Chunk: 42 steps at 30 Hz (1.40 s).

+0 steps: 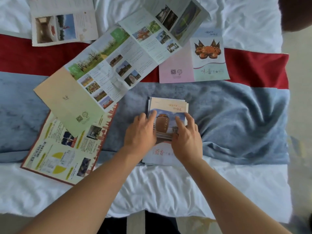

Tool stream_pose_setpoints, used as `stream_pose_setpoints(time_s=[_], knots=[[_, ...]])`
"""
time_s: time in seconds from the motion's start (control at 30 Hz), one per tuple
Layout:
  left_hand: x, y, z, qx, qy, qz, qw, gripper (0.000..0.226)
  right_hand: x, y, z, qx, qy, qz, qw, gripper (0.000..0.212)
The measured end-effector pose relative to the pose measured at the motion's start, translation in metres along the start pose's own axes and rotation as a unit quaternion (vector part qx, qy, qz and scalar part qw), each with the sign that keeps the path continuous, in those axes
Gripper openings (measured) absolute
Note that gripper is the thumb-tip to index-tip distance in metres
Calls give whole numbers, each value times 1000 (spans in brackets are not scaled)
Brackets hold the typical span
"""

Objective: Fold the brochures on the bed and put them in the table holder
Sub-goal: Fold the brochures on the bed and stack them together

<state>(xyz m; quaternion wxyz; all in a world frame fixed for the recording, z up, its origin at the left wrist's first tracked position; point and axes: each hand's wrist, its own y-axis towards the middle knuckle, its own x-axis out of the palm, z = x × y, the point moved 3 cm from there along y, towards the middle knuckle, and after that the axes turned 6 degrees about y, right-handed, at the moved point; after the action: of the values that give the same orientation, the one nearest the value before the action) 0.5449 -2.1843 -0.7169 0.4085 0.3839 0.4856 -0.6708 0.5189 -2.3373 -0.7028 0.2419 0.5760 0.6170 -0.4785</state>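
Hands flat: my left hand [141, 132] and right hand [186, 138] press spread fingers on the folded brochure [168, 107] on the blue runner [228, 115]; unfolded brochures [108, 65] lie far left.

"酒香" on folded brochure [166, 105]

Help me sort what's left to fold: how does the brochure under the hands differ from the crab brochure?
The brochure under the hands is folded into a narrow stack; the crab brochure lies opened to two panels. The left hand and right hand press the first; the crab one lies untouched. Both rest on the bed.
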Motion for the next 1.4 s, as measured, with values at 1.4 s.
stream_pose_setpoints(time_s=[1.4], knots=[[-35,32,-29,63,14,7,998,36,9,36,-41,-66,-67,-21,995,62]])
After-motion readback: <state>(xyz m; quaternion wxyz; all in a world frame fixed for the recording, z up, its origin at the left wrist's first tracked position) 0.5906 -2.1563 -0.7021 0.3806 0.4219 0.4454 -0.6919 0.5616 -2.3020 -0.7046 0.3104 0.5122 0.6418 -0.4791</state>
